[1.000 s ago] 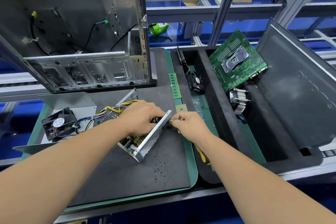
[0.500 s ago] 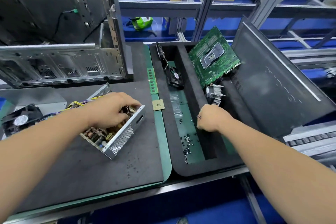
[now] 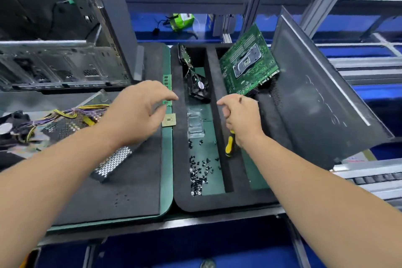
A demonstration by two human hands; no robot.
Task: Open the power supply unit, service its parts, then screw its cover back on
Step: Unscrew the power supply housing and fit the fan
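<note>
Whereas half a second ago the left hand (image 3: pixel 139 113) lay on top of the power supply unit (image 3: pixel 91 137), it has now lifted off and hovers above the unit's right end, fingers spread and loosely bent, holding nothing. The unit itself stays on the dark mat (image 3: pixel 130 191) at about nine o'clock from the hands, its perforated side wall showing beneath the forearm and its yellow and purple wires (image 3: pixel 71 113) trailing off toward ten o'clock. Just past the left fingertips, at three o'clock of that hand, sit a small square processor chip (image 3: pixel 169 120) and a green memory stick (image 3: pixel 167 85) on the mat's green edge. Further right, the foam tray (image 3: pixel 217 202) holds a scatter of black screws (image 3: pixel 199 174) at six o'clock. The right hand (image 3: pixel 241 119), which was a closed fist over the tray before, has risen slightly and now grips a yellow-handled screwdriver (image 3: pixel 230 144), fingers curled round it, the handle pointing down toward six o'clock. Behind it, at twelve o'clock, a green motherboard (image 3: pixel 248 63) leans in the tray.
</note>
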